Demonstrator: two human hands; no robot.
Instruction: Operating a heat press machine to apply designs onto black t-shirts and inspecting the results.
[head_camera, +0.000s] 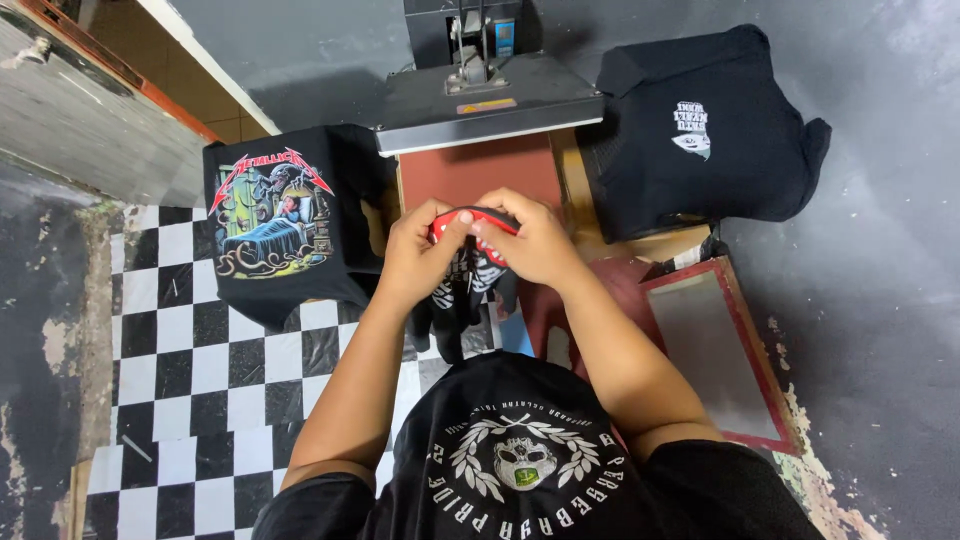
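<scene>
Just in front of the heat press (488, 100), the left hand (415, 262) and right hand (535, 240) both close on a black shirt's red collar (478, 218). It seems ready for laying; next, spread it flat on the red pad (480, 168).

Even, fairly dim indoor light from overhead; soft shadows under the heat press platen (487, 100) and beside the black shirts; mild sheen on the checkered floor (190, 370); wide-angle bending at the edges; centre sharp, corners slightly soft; no strong glare.
</scene>
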